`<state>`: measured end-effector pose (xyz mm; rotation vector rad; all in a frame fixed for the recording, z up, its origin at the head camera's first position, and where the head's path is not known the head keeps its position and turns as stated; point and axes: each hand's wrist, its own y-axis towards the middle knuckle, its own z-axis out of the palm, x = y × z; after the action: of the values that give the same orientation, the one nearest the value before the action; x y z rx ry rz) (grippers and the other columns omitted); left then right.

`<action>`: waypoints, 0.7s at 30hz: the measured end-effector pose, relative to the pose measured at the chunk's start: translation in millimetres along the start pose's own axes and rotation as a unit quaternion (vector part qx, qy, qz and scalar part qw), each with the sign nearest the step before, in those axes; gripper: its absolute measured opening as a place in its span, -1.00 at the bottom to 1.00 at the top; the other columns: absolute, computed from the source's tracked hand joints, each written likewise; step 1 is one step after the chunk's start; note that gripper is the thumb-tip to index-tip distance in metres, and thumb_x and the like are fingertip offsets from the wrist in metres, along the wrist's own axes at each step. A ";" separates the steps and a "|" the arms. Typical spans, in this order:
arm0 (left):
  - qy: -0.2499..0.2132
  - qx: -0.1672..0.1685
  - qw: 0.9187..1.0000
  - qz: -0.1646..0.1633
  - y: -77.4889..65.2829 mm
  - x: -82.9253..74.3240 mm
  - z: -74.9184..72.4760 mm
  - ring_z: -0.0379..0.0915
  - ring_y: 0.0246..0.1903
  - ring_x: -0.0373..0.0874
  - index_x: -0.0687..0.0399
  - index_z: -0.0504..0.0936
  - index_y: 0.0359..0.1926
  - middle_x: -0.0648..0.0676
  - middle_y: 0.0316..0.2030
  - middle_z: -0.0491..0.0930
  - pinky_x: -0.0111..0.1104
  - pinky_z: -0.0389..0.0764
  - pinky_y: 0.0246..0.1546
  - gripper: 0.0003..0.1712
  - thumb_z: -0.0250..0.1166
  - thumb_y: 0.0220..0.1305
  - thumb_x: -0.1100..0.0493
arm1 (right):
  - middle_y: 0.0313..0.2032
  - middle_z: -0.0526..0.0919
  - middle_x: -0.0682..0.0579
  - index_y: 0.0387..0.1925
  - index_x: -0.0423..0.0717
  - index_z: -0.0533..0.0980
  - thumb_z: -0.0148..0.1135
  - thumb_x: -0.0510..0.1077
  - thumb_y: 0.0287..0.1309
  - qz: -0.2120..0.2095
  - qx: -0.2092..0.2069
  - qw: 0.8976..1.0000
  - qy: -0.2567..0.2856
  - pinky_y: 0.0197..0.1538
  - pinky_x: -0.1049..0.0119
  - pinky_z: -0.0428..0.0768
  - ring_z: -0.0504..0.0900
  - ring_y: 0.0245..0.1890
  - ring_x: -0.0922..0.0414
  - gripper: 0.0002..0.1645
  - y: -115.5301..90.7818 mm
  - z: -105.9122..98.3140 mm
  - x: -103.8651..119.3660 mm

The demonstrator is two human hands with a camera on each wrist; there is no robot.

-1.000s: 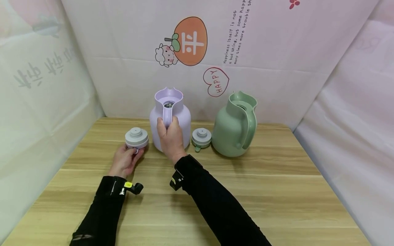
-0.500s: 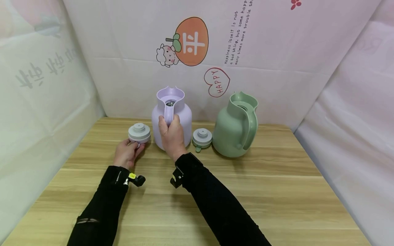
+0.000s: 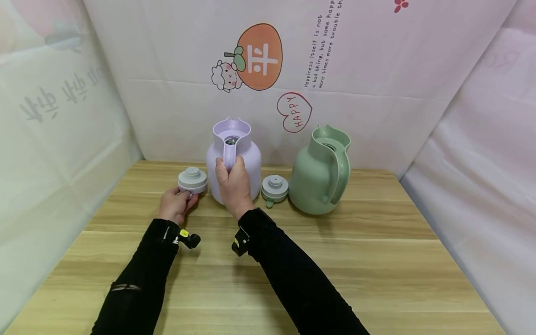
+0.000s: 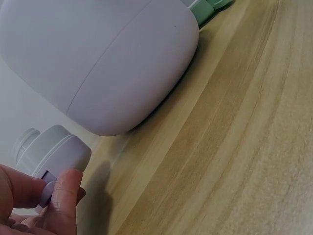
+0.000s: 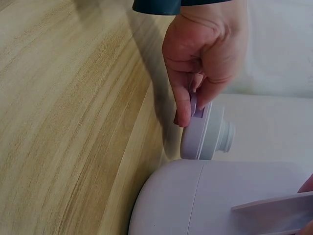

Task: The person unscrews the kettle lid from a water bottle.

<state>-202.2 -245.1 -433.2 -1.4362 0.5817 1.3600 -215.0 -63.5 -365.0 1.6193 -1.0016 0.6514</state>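
My left hand (image 3: 173, 204) pinches the small tab of a lilac and grey jug lid (image 3: 192, 180) between thumb and fingers. Its stepped grey stopper points upward, and the left wrist view shows the tab (image 4: 47, 192) caught by the fingertips. Just right of this lid stands a lilac jug (image 3: 251, 165), upright, its steel-lined mouth uncovered. My right hand (image 3: 236, 190) grips the jug's handle (image 3: 229, 153) with the thumb along one side. In the right wrist view the held lid (image 5: 195, 134) is right beside the jug body (image 5: 171, 196).
A green jug (image 3: 311, 181), also without its lid, stands to the right with its handle turned toward the front right. Between the jugs a grey and green lid (image 3: 275, 187) lies stopper up. Cloth walls (image 3: 176, 121) enclose the wooden table (image 3: 335, 270) at the back and sides.
My left hand has moved the lilac lid a little away from me and to the right, closer to the lilac jug. My right hand keeps its grip on the handle, almost unmoved.
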 end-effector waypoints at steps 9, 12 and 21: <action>0.012 -0.011 1.000 -0.008 4.2 4.4 1.7 0.64 -0.27 -0.36 0.30 0.13 0.60 0.29 0.42 0.32 -0.51 0.64 0.05 -0.34 0.01 0.56 0.37 | -0.32 0.59 -0.16 0.02 -0.35 0.39 0.03 0.13 0.49 0.003 0.010 1.000 0.008 -0.32 0.21 0.55 0.59 -0.33 0.01 -0.45 -0.5 0.2 0.8; 0.030 -0.015 0.999 -0.005 5.8 5.8 1.2 0.64 -0.28 -0.36 0.32 0.14 0.59 0.29 0.38 0.36 -0.50 0.66 0.02 -0.34 0.03 0.56 0.35 | -0.31 0.60 -0.17 0.02 -0.35 0.39 0.04 0.12 0.49 0.002 0.010 1.000 0.009 -0.32 0.22 0.56 0.60 -0.33 0.01 -0.46 -0.6 0.3 0.8; 0.189 -0.035 0.980 0.044 11.5 11.2 -3.4 0.64 -0.40 -0.37 0.37 0.23 0.55 0.28 0.11 0.57 -0.53 0.69 -0.28 -0.35 0.05 0.54 0.25 | -0.25 0.63 -0.22 0.04 -0.35 0.38 0.03 0.11 0.49 0.006 0.009 1.000 0.010 -0.24 0.15 0.60 0.62 -0.27 -0.02 -0.45 -1.0 -0.4 0.9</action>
<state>-208.0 -248.9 -448.0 -1.7607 0.8568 1.1909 -213.7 -63.3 -364.6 1.6209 -0.9947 0.6850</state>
